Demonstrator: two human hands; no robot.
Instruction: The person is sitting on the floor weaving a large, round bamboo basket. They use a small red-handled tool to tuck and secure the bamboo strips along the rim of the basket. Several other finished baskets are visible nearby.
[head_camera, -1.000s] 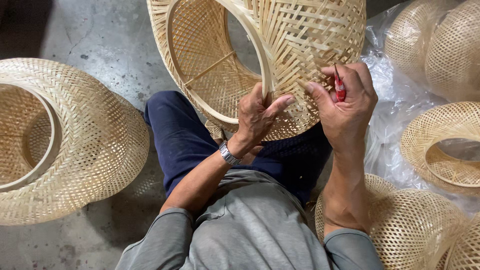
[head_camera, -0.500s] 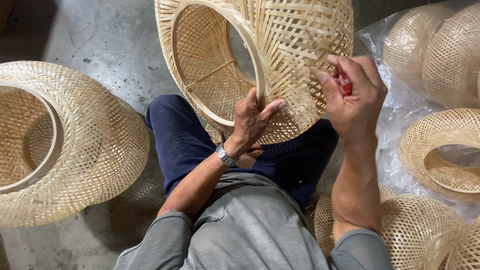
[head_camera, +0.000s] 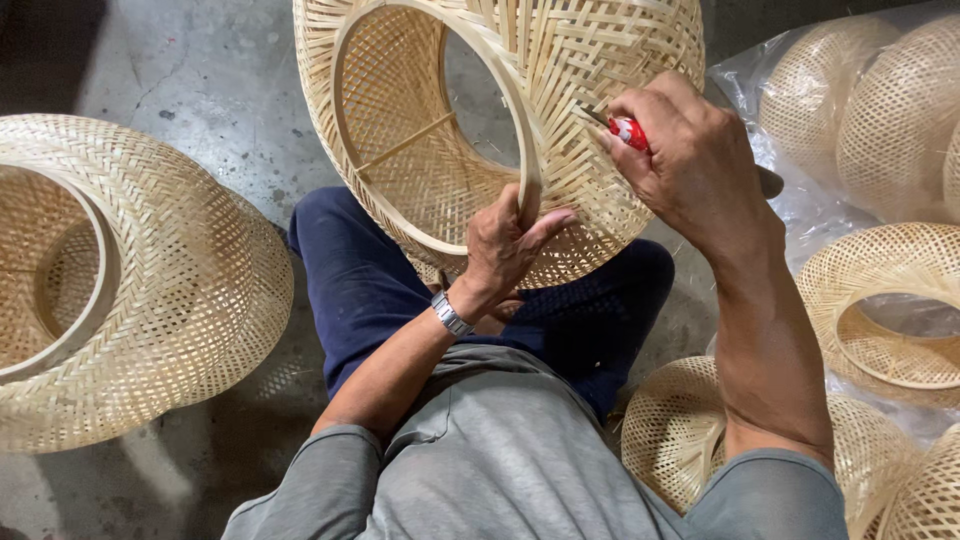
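The woven bamboo shade (head_camera: 560, 110) sits on the seated person's lap, its top rim cut off by the upper frame edge. The left hand (head_camera: 505, 245) grips its inner ring, thumb inside, fingers spread on the weave. The right hand (head_camera: 690, 160) is closed around a red-handled tool (head_camera: 628, 130) pressed to the outer weave. Open concrete floor (head_camera: 200, 80) lies at upper left; a large finished shade (head_camera: 130, 280) stands well apart at left, and more shades (head_camera: 880, 110) on clear plastic crowd the right. The weave is pale, tight and herringboned.
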